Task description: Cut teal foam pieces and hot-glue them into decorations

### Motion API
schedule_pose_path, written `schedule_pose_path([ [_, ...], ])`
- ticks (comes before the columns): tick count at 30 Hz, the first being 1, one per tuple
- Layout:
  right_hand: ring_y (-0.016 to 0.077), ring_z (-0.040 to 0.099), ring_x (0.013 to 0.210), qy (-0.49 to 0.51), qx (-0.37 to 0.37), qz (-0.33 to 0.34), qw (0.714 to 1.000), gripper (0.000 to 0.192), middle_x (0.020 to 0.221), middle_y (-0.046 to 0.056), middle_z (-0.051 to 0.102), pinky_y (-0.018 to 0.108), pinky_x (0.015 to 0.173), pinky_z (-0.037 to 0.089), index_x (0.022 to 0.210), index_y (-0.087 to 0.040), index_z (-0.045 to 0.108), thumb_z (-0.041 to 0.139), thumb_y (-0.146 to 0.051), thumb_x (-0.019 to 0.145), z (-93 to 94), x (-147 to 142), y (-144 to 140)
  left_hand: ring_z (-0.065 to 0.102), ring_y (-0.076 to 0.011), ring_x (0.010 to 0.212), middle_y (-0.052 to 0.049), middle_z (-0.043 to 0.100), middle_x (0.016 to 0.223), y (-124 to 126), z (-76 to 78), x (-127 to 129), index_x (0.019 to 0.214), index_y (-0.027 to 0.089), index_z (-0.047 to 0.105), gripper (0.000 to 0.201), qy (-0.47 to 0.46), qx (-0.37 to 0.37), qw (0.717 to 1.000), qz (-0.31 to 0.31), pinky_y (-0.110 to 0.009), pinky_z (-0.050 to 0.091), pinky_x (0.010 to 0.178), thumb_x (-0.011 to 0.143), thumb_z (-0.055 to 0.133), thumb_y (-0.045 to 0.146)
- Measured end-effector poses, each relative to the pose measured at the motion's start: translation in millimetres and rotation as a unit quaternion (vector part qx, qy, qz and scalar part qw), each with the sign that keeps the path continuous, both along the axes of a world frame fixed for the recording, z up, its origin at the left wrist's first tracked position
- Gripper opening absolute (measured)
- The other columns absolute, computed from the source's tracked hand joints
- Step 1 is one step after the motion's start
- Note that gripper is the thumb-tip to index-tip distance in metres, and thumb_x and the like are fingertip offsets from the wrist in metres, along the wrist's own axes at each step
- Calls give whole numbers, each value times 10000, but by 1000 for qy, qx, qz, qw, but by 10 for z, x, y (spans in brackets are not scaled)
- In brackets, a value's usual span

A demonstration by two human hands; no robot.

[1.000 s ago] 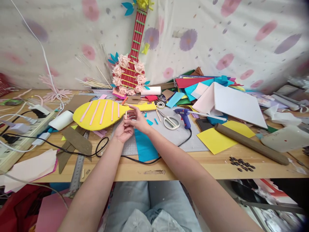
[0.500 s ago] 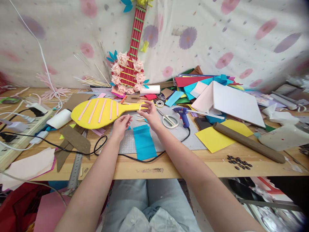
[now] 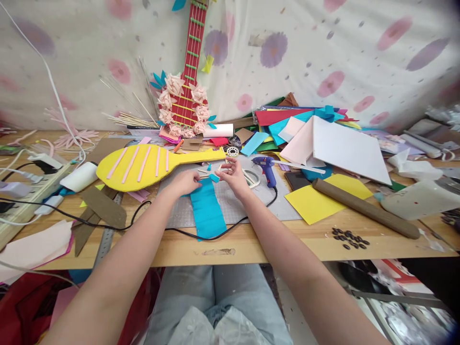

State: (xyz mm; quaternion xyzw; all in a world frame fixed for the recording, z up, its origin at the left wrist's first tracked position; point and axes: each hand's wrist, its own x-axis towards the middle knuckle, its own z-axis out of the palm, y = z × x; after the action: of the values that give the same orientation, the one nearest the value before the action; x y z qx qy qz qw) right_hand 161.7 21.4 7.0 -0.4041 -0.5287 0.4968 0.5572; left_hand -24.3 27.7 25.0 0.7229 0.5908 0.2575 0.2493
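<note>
Pale short stick [image 3: 220, 168] is pinched between the thumb and fingers of the right hand [image 3: 234, 175]. Small turquoise piece [image 3: 214, 178] lies at the right thumb tip; contact cannot be confirmed. Left hand [image 3: 187, 182] has its fingers curled together near the upper edge of a turquoise rectangular sheet [image 3: 209, 213]; whether it grips anything cannot be told. Both hands are positioned above a grey gridded cutting mat [image 3: 253, 207] on a light wooden table [image 3: 172, 255]. Flat yellow guitar-shaped cutout with pink strips [image 3: 150, 167] lies beyond the left hand, its neck end near the right fingertips. White-handled scissors [image 3: 257, 182], partly hidden, are just beside the right hand. Blue glue gun [image 3: 268, 170] stands farther right. Dark oval beads [image 3: 350, 238] lie near the front edge. Red guitar-shaped model with pink flowers [image 3: 183, 106] leans at the rear.
</note>
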Motion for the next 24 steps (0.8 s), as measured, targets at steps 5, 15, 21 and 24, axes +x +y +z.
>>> schedule_pose_path([
  [5, 139, 553, 797, 28, 10, 6, 1000, 684, 904, -6, 493, 282, 613, 524, 1070, -270, 348, 743, -424, 533, 69, 4, -47, 493, -142, 565, -12, 581, 646, -3, 21, -76, 652, 187, 562, 103, -151, 30, 984, 93, -236, 344, 521, 639, 658, 223],
  [15, 188, 552, 960, -80, 102, 97, 987, 644, 940, 25, 524, 314, 711, 518, 1087, -253, 358, 740, -338, 576, 101, -162, -191, 584, -151, 563, -33, 642, 653, -189, 16, 55, 756, 138, 614, 195, -388, -86, 908, 135, -268, 472, 536, 617, 709, 237],
  [21, 144, 595, 842, -126, 144, 134, 972, 597, 1049, 48, 481, 353, 779, 515, 1139, -230, 337, 664, -219, 639, 101, -391, -236, 561, -113, 556, -41, 659, 680, -321, -99, 156, 768, 131, 685, 247, -472, -143, 861, 121, -225, 449, 536, 582, 742, 281],
  [24, 131, 596, 822, -196, 159, 122, 960, 595, 1077, 54, 483, 352, 791, 511, 1165, -221, 330, 631, -164, 654, 109, -400, -199, 583, -109, 575, -64, 678, 737, -340, -118, 101, 759, 125, 688, 146, -511, -187, 834, 89, -235, 481, 576, 648, 692, 221],
])
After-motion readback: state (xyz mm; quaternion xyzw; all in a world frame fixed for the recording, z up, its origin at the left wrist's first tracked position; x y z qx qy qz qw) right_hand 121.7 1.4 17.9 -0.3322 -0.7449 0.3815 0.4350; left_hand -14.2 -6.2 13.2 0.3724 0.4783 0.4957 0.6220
